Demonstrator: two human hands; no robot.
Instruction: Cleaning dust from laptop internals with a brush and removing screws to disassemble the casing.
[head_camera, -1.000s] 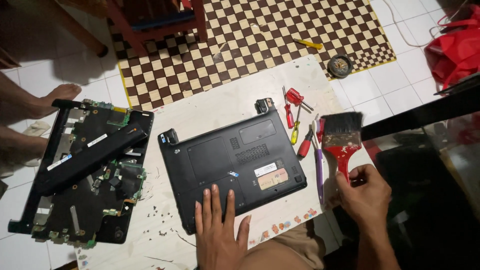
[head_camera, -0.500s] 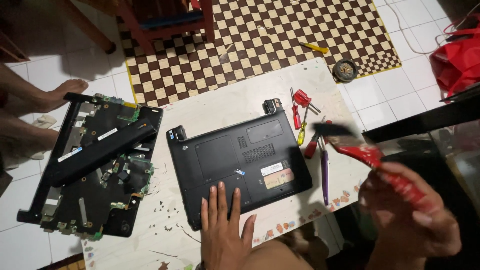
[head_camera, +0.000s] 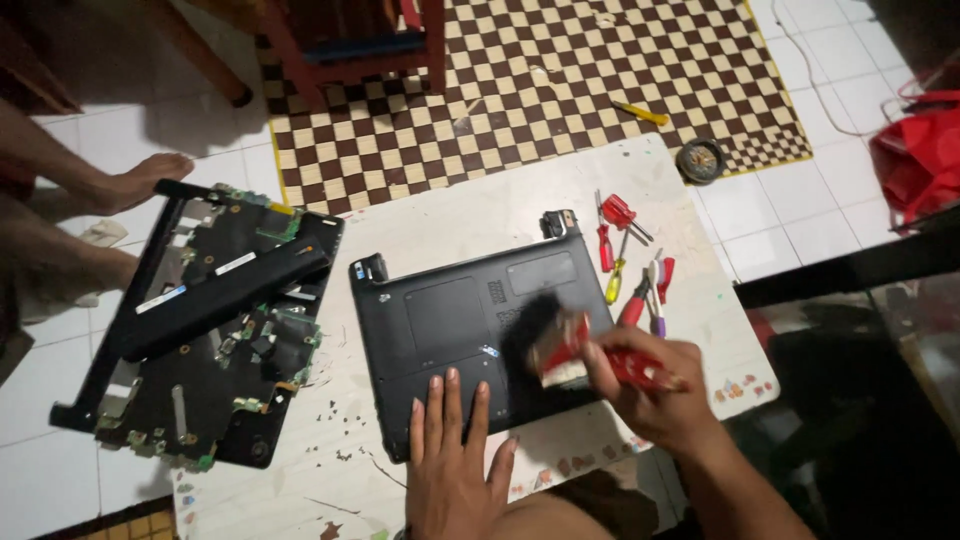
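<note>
With the flat open left hand pressing the laptop base at its 6 o'clock edge, the right hand, closed around the red brush, best sweeps lightly outward.

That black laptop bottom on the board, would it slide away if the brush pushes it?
Probably not: the left hand presses flat on the laptop shell. It looks stiff, thin and likely light. The paintbrush bristles seem soft.

laptop shell matt black plastic, brush glossy red handle, counter scuffed, paint-flecked, floor tiles glossy
</note>
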